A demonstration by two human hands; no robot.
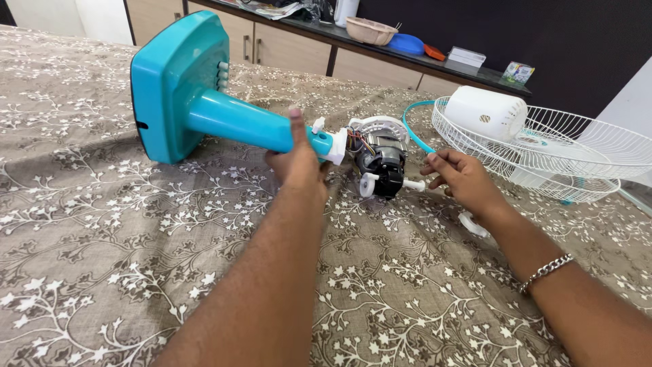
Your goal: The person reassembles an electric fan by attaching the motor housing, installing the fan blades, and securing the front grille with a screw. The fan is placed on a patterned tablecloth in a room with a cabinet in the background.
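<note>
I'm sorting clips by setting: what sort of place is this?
Probably a home bedroom: a floral bedspread serves as the work surface, wooden cabinets stand behind, and a dark counter carries household bowls.

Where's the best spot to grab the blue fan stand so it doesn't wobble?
Probably the round neck of the blue fan stand, near its motor end, coming from underneath as the left hand does. It lies on its side on the bedspread; the neck is slim enough to wrap fingers round, while the square base is too wide.

White wire fan guard (577, 146), white motor cover (487, 112), beige bowl (370, 30) on dark counter (435, 64).
</note>
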